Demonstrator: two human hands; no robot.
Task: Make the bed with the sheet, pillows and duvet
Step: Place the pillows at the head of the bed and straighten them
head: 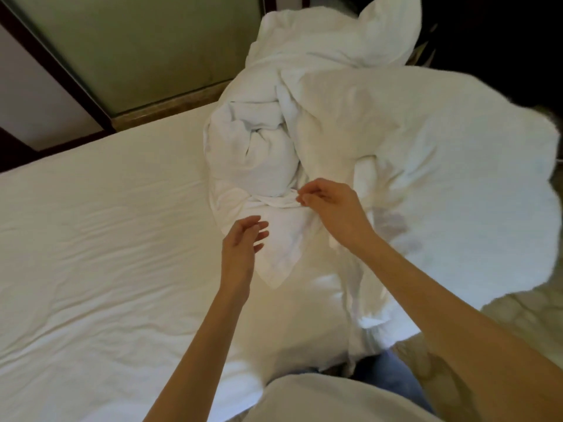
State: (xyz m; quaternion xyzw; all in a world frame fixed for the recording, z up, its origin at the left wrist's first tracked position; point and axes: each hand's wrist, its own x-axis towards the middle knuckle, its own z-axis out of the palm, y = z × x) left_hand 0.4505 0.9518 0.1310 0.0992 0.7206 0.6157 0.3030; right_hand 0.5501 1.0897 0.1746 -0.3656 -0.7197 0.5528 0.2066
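I've got the duvet (411, 141) bunched in one heap just ahead and to the R of both hands, long axis running away from me. R hand (330, 205) is nearer, fingers curled right at a twisted fold of it (can't tell if it's truly pinching). L hand (243, 242) hovers open, holding nothing. One sheet (106, 239) lies spread flat to the L. Pillows: none I can pick out w/ certainty.

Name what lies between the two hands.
In the head view, a pointed duvet corner lies between the left hand and the right hand, over the sheet.
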